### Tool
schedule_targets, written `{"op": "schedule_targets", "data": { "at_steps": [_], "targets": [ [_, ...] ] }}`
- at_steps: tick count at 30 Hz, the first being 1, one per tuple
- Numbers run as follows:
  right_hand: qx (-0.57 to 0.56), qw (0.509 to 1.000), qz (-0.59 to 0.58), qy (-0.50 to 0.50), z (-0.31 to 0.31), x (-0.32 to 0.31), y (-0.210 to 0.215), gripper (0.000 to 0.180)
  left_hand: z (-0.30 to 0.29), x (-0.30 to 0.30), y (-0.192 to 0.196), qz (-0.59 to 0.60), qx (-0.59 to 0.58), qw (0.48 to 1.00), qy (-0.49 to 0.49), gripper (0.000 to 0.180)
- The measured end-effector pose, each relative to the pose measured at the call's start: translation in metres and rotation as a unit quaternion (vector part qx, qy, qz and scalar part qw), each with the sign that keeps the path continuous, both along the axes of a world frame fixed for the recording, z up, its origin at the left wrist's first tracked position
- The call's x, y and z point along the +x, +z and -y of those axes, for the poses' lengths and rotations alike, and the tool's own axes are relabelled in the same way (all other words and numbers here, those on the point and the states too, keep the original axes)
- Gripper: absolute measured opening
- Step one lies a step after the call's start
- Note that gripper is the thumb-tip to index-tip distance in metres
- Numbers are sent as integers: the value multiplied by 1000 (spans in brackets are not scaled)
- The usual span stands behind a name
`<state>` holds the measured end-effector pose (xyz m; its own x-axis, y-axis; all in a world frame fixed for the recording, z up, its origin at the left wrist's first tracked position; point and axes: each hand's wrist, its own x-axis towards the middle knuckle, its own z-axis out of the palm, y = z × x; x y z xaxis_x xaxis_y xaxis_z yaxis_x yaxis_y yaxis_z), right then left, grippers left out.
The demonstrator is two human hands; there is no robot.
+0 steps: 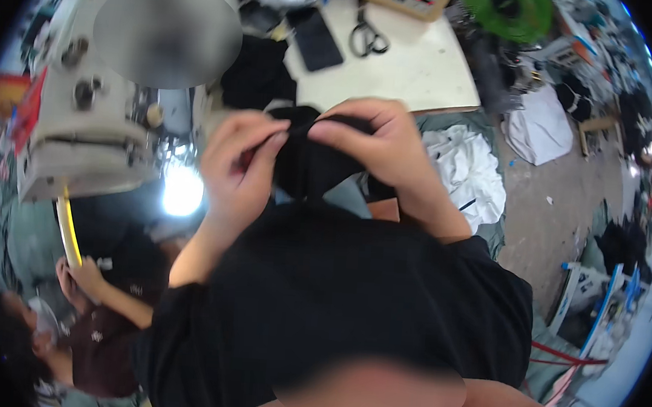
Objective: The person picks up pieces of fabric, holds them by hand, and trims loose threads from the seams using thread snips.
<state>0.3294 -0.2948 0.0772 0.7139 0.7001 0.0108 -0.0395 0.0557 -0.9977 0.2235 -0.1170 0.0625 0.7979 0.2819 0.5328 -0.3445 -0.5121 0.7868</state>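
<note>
Both of my hands are raised in front of my chest, pinching a piece of black fabric (310, 161) between them. My left hand (234, 159) grips the fabric's upper left edge between thumb and fingertips. With thumb and bent fingers, my right hand (383, 143) holds the upper right edge. The cloth hangs down between the hands and merges with my black shirt, so its lower end and its shape are hard to make out.
A white tabletop (418, 70) beyond my hands bears black scissors (369, 40) and a dark flat phone-like slab (315, 40). At left stands a sewing machine (92, 138). White cloth (464, 171) is heaped at right. Another person (101, 339) works at lower left.
</note>
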Motion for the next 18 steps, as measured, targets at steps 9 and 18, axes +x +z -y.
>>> {"op": "schedule_targets", "data": {
  "at_steps": [9, 18],
  "targets": [
    [132, 961, -240, -34, -17, -1, -18, 13, -12, -15, 19, -134, -339, 914, -181, 58],
    [160, 955, -248, -33, -37, -23, -26, 17, -5, -34, 12, -202, -354, 891, -201, 51]
  ]
}}
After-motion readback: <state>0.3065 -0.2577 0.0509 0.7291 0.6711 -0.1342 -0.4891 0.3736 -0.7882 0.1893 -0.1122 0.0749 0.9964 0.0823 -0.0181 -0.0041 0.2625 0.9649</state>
